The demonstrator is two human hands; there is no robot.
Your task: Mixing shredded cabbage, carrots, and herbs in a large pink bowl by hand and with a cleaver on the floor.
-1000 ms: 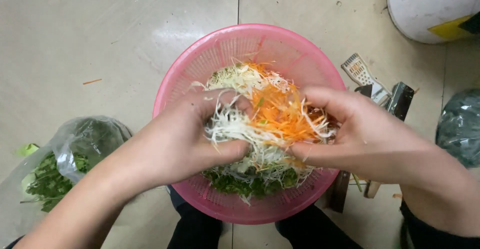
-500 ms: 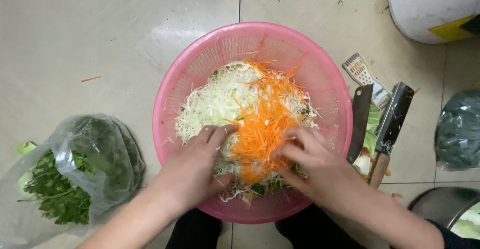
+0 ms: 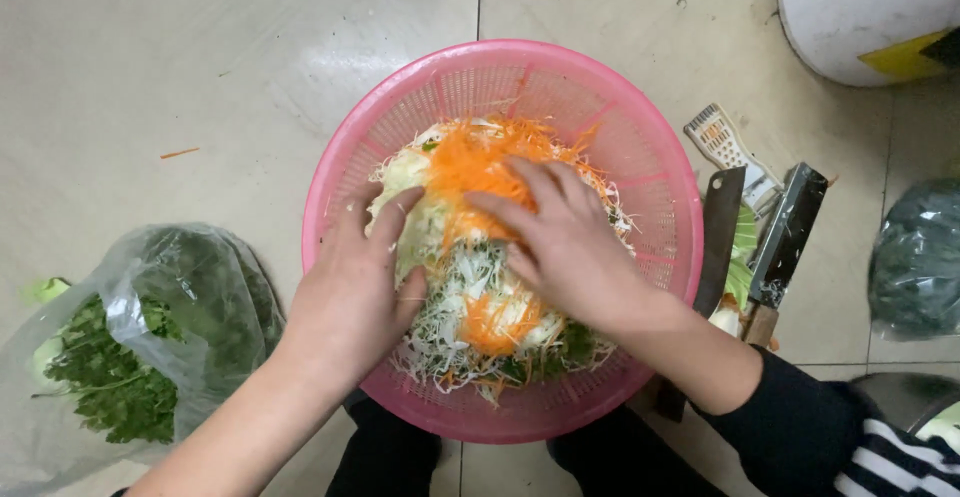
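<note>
Two bare hands, left hand (image 3: 355,292) and right hand (image 3: 565,247), spread flat on the loose shredded cabbage-and-carrot heap (image 3: 480,257) inside the round pink plastic colander (image 3: 650,157); light, soft, likely damp, best scooped from underneath.

Our hands (image 3: 460,267) rest on the shredded vegetables (image 3: 480,257) in the basket (image 3: 650,157) on the floor (image 3: 200,57); a bag of herbs (image 3: 130,347) lies left, knives (image 3: 760,247) right.
</note>
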